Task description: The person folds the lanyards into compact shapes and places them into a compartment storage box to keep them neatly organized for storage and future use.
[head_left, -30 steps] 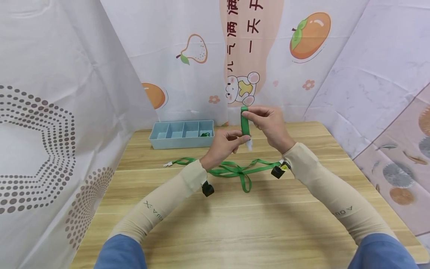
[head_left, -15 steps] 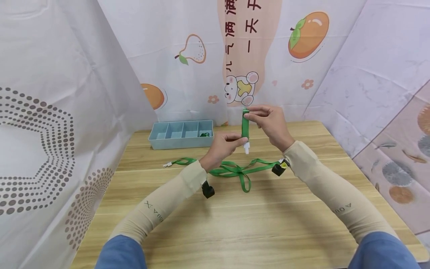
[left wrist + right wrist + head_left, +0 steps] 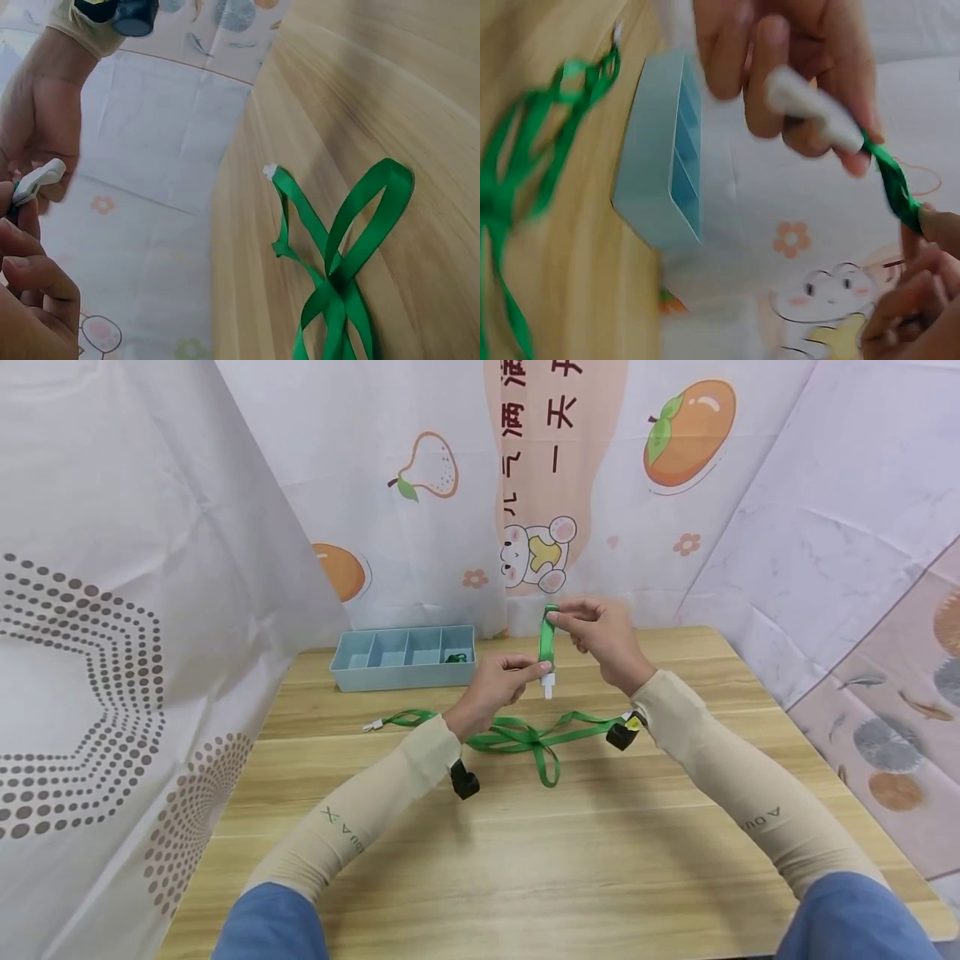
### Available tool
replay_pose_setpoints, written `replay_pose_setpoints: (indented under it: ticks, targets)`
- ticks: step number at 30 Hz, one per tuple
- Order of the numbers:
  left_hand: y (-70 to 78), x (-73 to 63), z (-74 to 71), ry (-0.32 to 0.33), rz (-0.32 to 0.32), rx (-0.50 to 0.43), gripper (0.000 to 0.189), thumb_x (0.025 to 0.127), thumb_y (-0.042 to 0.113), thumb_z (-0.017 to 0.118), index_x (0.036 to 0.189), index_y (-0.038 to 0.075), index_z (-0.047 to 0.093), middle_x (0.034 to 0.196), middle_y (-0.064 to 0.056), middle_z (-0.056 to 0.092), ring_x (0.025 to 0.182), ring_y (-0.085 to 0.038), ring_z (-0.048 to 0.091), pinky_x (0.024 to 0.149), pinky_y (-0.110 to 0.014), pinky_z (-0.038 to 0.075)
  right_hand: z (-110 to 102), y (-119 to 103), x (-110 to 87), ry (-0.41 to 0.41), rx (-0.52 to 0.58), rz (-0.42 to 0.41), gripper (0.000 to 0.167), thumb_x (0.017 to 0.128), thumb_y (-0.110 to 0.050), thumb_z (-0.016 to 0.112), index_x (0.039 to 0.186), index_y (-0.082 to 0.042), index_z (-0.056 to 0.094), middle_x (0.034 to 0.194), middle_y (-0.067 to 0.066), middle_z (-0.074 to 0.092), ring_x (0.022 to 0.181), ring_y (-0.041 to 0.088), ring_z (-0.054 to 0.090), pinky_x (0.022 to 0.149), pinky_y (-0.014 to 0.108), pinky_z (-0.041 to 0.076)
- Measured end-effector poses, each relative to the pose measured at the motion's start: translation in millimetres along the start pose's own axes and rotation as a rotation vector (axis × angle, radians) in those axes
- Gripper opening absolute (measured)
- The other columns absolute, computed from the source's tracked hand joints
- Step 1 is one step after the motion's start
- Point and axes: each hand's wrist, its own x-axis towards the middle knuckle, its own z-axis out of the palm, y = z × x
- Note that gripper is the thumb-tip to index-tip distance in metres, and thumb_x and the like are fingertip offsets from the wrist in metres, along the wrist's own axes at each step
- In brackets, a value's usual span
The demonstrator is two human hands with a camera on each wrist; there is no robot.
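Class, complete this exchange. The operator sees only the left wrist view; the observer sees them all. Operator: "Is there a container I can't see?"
Observer: Yes, the head view shows a light-blue four-compartment tray towards the back of the table.
Operator: Is anything inside it?
Observer: A small green item, too small to name, lies in the rightmost compartment.
Operator: What does the right hand hold?
Observer: It pinches the top of a folded green lanyard, above the left hand.
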Motion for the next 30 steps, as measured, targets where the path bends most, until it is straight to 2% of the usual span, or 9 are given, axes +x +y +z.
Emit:
replay_pose_setpoints:
  ticks: [5, 7, 10, 14, 16, 21, 23, 28, 30]
  targets:
    - [-1.1, 0.1, -1.6, 0.005, -0.015, 0.002, 0.024, 0.096, 0.034, 0.076, 0.105, 0.013, 0.081, 0.065, 0.003, 0.047, 0.051, -0.013, 0.032, 0.053, -0.028, 0.028, 0.2, 9.7, -5.3, -0.168, 0.145, 0.327, 0.023, 0.098, -0.034, 0.073, 0.105, -0.013, 0.078, 0.106, -0.002, 0.072, 0.073, 0.011, 0.052, 0.066, 0.024, 0.045]
    - [-2.0, 0.0, -2.5, 0.010, -0.010, 0.002, 0.023, 0.096, 0.034, 0.076, 0.104, 0.012, 0.081, 0.064, 0.004, 0.047, 0.051, -0.013, 0.031, 0.052, -0.028, 0.028, 0.7, 13.3, -8.1, -0.228, 0.178, 0.379, 0.022, 0.100, -0.033, 0.070, 0.103, -0.014, 0.079, 0.103, -0.002, 0.072, 0.072, 0.010, 0.053, 0.066, 0.024, 0.044]
    - [-3.2, -0.1, -3.8, 0.016, 0.005, 0.014, 0.023, 0.096, 0.033, 0.076, 0.103, 0.011, 0.081, 0.059, 0.004, 0.044, 0.050, -0.013, 0.030, 0.052, -0.028, 0.028, 1.2, 16.7, -11.5, -0.283, 0.211, 0.384, 0.017, 0.102, -0.027, 0.068, 0.103, -0.014, 0.079, 0.098, -0.003, 0.070, 0.072, 0.010, 0.052, 0.066, 0.025, 0.043]
    - [-4.5, -0.4, -4.7, 0.009, 0.019, 0.032, 0.024, 0.097, 0.034, 0.075, 0.102, 0.011, 0.082, 0.055, 0.004, 0.041, 0.050, -0.014, 0.030, 0.051, -0.028, 0.027, 1.6, 19.9, -12.9, -0.261, 0.200, 0.313, 0.010, 0.099, -0.021, 0.073, 0.103, -0.013, 0.077, 0.093, -0.003, 0.065, 0.071, 0.012, 0.048, 0.067, 0.027, 0.041]
    - [-5.0, -1.0, -5.1, 0.001, 0.020, 0.030, 0.024, 0.097, 0.033, 0.074, 0.103, 0.011, 0.082, 0.055, 0.004, 0.041, 0.050, -0.014, 0.030, 0.051, -0.028, 0.027, 1.7, 22.0, -12.5, -0.224, 0.141, 0.250, 0.011, 0.097, -0.021, 0.076, 0.102, -0.012, 0.076, 0.093, -0.002, 0.067, 0.070, 0.013, 0.047, 0.067, 0.028, 0.040]
    - [-6.2, -1.9, -7.4, -0.025, 0.009, 0.004, 0.024, 0.100, 0.030, 0.071, 0.107, 0.010, 0.081, 0.058, 0.002, 0.041, 0.048, -0.015, 0.031, 0.052, -0.030, 0.027, 1.8, 27.6, -12.3, -0.148, -0.022, 0.042, 0.018, 0.093, -0.022, 0.080, 0.104, -0.009, 0.079, 0.095, -0.001, 0.074, 0.068, 0.015, 0.044, 0.064, 0.027, 0.037]
    - [-5.9, -1.6, -8.4, -0.031, -0.006, -0.023, 0.024, 0.101, 0.029, 0.070, 0.108, 0.009, 0.081, 0.060, 0.002, 0.043, 0.048, -0.014, 0.031, 0.052, -0.030, 0.028, 1.7, 29.2, -12.8, -0.141, -0.042, -0.046, 0.018, 0.093, -0.020, 0.080, 0.104, -0.006, 0.079, 0.098, 0.001, 0.075, 0.071, 0.014, 0.052, 0.068, 0.025, 0.043]
    - [-2.2, -2.6, -9.6, -0.042, -0.040, -0.099, 0.024, 0.102, 0.025, 0.068, 0.113, 0.006, 0.078, 0.067, 0.001, 0.048, 0.050, -0.013, 0.033, 0.051, -0.027, 0.028, -0.5, 30.9, -13.4, -0.154, -0.166, -0.277, 0.013, 0.095, -0.009, 0.076, 0.107, -0.005, 0.079, 0.102, 0.006, 0.074, 0.066, 0.013, 0.051, 0.066, 0.022, 0.047]
    - [-0.2, -3.7, -9.9, -0.053, -0.040, -0.123, 0.025, 0.103, 0.022, 0.067, 0.116, 0.003, 0.077, 0.066, 0.001, 0.048, 0.051, -0.013, 0.034, 0.052, -0.026, 0.027, -0.7, 30.0, -14.2, -0.161, -0.224, -0.369, 0.013, 0.096, -0.003, 0.073, 0.107, -0.004, 0.080, 0.103, 0.009, 0.074, 0.061, 0.013, 0.043, 0.060, 0.022, 0.041]
